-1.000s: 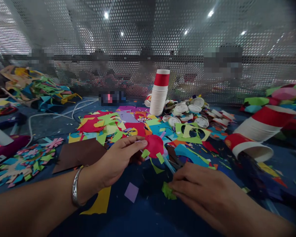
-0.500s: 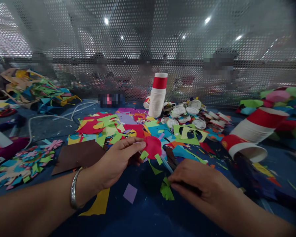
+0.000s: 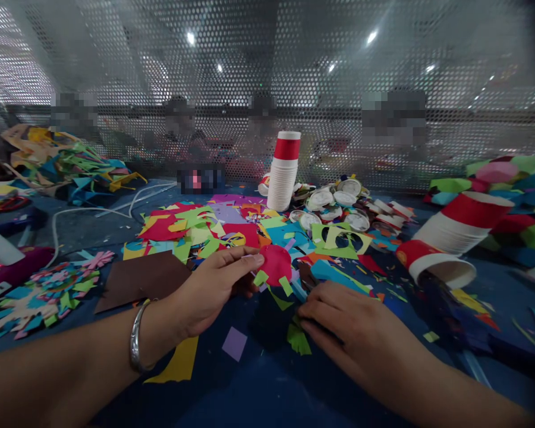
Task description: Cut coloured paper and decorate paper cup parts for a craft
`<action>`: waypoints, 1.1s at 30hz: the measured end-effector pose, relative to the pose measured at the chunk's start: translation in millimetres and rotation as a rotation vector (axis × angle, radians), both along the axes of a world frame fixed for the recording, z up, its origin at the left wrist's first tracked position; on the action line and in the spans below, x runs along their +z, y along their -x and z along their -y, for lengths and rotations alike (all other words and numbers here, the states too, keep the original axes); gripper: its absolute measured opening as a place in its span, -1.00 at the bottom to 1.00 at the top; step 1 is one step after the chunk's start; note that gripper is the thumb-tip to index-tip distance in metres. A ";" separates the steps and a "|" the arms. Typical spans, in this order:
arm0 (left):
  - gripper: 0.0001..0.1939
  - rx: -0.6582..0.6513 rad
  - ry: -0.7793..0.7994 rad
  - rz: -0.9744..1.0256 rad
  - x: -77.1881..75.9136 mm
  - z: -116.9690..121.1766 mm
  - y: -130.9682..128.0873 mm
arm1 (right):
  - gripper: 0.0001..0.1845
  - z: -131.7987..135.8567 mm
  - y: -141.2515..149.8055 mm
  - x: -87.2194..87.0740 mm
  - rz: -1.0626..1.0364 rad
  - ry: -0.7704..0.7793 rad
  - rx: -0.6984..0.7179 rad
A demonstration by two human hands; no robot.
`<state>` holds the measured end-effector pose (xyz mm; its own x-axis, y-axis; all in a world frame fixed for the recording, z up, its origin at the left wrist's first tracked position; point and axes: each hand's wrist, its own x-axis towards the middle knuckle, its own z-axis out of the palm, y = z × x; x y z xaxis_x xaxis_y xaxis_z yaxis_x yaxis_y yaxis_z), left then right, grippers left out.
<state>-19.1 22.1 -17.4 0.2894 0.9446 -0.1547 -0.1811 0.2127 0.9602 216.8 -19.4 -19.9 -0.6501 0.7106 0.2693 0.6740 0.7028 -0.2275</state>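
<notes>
Before a perforated screen [image 3: 232, 35], paper scraps [image 3: 200, 223] litter a blue tabletop [image 3: 258, 395]. Near its middle, the left hand [image 3: 216, 285] pinches a red paper disc [image 3: 275, 266] with green tabs; the right hand [image 3: 350, 336] has its fingers closed on fringed green paper [image 3: 298, 340]. Beyond, nested cups [image 3: 282, 178] stand stacked; rightward, a second nested stack [image 3: 457, 229] tilts behind a sideways cup [image 3: 446, 272], its contents too dark to tell.

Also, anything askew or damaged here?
Yes, at the right: a red-and-white paper cup lies on its side, mouth facing the camera, and the leaning paper-cup stack behind it tilts steeply, unlike the near-upright cup stack at centre. The red paper disc in the left hand shows no obvious damage.
</notes>
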 end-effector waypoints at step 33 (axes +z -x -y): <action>-0.80 -0.003 0.036 -0.001 7.3 1.8 -0.3 | -0.79 2.0 -6.6 9.6 0.008 0.159 -0.009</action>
